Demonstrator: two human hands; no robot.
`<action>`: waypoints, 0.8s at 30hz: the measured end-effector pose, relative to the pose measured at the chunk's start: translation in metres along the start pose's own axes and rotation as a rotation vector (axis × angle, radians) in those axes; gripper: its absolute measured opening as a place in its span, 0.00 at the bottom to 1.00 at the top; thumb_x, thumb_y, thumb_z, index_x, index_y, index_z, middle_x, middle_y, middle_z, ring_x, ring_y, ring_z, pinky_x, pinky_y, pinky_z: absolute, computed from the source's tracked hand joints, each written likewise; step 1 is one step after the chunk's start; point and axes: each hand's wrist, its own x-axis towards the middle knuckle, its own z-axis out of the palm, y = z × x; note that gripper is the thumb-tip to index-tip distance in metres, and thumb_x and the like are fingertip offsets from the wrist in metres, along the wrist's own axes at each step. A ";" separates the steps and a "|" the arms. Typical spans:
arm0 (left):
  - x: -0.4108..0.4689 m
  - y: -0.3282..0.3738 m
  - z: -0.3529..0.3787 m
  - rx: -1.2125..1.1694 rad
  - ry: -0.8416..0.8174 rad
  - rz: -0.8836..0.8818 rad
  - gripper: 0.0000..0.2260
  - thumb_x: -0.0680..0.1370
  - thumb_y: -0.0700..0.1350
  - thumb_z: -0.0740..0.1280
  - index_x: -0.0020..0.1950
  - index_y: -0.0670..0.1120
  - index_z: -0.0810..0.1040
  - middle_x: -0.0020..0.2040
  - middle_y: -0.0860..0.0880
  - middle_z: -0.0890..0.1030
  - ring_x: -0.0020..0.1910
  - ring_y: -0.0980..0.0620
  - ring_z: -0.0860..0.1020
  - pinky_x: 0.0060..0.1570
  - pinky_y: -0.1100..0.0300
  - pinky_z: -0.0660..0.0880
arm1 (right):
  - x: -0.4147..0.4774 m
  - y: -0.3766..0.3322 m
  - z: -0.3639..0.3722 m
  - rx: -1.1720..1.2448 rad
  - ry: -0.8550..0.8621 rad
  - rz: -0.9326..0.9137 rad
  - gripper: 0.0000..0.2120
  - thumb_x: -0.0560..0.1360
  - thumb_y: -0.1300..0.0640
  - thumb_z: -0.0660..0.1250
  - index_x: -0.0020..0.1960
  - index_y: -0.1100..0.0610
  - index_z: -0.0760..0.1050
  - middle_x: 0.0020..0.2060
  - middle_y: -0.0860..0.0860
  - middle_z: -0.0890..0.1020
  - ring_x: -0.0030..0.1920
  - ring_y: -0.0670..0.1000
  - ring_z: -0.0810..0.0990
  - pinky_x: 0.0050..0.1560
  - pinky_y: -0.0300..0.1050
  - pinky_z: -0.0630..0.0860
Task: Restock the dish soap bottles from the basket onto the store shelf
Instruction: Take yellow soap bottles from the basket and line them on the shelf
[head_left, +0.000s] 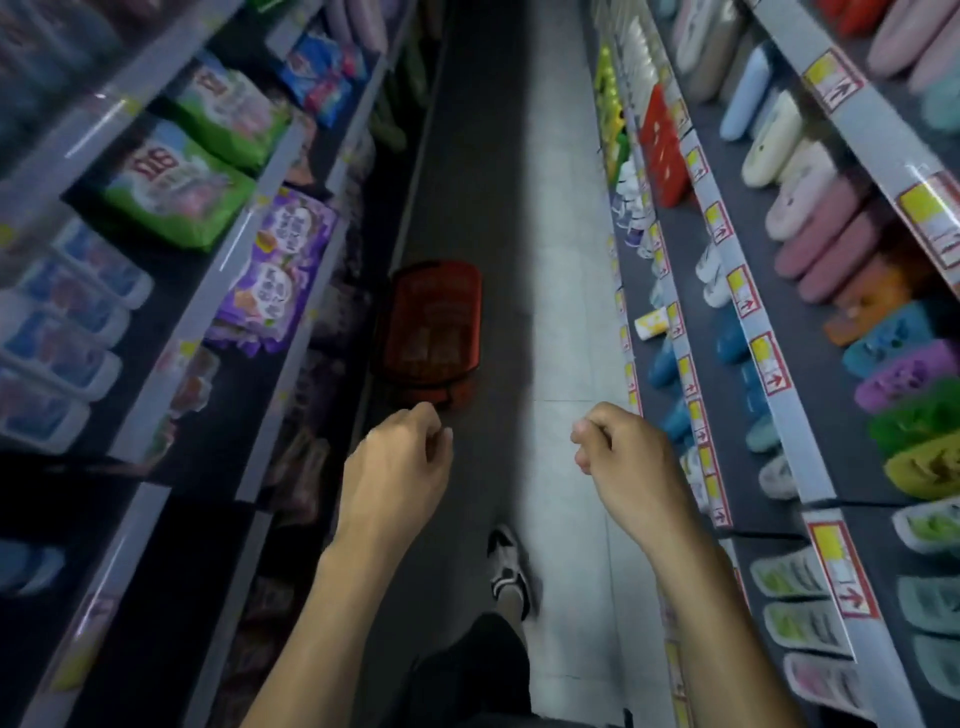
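A red shopping basket (434, 325) stands on the aisle floor ahead, close to the left shelving; its contents are too blurred to tell. My left hand (397, 467) hovers just short of the basket's near rim, fingers loosely curled and holding nothing. My right hand (621, 457) hangs level with it over the pale floor tiles, fingers curled, also holding nothing. Bottles with white and coloured bodies (621, 156) line the lower right shelves farther down the aisle.
Left shelving (218, 270) holds green and purple bags and blue-labelled packs. Right shelving (748, 312) holds slippers and sandals in many colours behind price strips. The aisle floor (561, 291) between them is narrow. My foot in a sneaker (509, 571) is on the floor below my hands.
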 end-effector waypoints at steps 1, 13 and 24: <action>0.023 0.003 0.006 -0.017 0.001 0.000 0.06 0.80 0.49 0.66 0.46 0.48 0.75 0.39 0.52 0.77 0.37 0.49 0.79 0.35 0.47 0.79 | 0.023 -0.002 -0.003 -0.001 -0.008 0.003 0.10 0.81 0.57 0.61 0.43 0.53 0.76 0.39 0.52 0.84 0.43 0.57 0.82 0.47 0.54 0.79; 0.286 0.041 0.016 -0.048 -0.049 -0.003 0.08 0.81 0.49 0.66 0.58 0.49 0.79 0.52 0.49 0.79 0.46 0.46 0.81 0.42 0.51 0.79 | 0.240 -0.060 -0.079 -0.059 0.040 -0.044 0.06 0.81 0.56 0.65 0.55 0.53 0.80 0.45 0.46 0.82 0.44 0.45 0.78 0.39 0.31 0.71; 0.451 0.075 0.076 0.103 -0.117 -0.113 0.07 0.81 0.50 0.64 0.57 0.50 0.76 0.51 0.50 0.78 0.45 0.47 0.81 0.43 0.48 0.80 | 0.467 -0.070 -0.106 -0.141 -0.219 -0.164 0.09 0.80 0.52 0.64 0.59 0.50 0.78 0.53 0.48 0.84 0.54 0.51 0.81 0.52 0.45 0.77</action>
